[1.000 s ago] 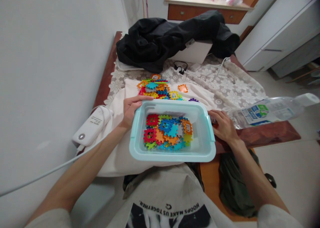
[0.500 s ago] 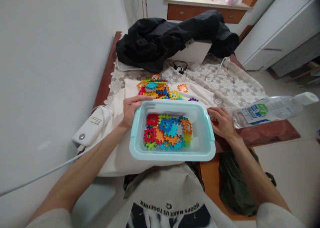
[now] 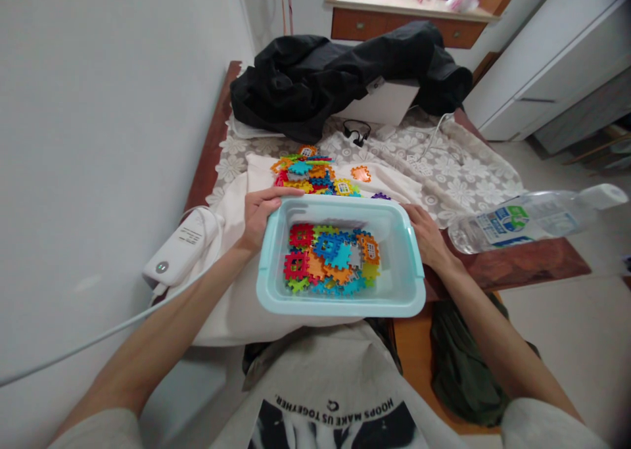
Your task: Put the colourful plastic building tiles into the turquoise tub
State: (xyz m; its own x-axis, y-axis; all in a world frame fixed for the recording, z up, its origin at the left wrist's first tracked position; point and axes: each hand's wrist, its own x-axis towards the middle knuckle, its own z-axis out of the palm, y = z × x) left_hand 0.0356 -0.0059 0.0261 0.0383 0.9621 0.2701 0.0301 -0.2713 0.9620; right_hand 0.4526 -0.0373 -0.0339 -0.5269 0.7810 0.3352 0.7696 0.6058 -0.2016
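A light blue plastic bin (image 3: pixel 340 306) sits in front of me on a white cloth, with a pile of colourful interlocking plastic pieces (image 3: pixel 328 258) inside. My left hand (image 3: pixel 259 217) is closed on its far left corner, fingers along the rim. At the far right corner is my right hand (image 3: pixel 428 237), close against the bin's outer side; its fingertips are hidden behind the rim. Beyond the bin lies another heap of such pieces (image 3: pixel 305 169), and a single orange piece (image 3: pixel 361 173) lies apart to the right.
A clear bottle (image 3: pixel 537 219) lies on its side at the table's right edge. On the left is a white power box (image 3: pixel 180 248) with a cable. A black jacket (image 3: pixel 315 74), partly over a laptop (image 3: pixel 387 102), and black headphones (image 3: pixel 356 132) lie farther back.
My right hand has moved left, from reddish pieces beside the bin to the bin's far right corner. My left hand and the bin have stayed nearly still.
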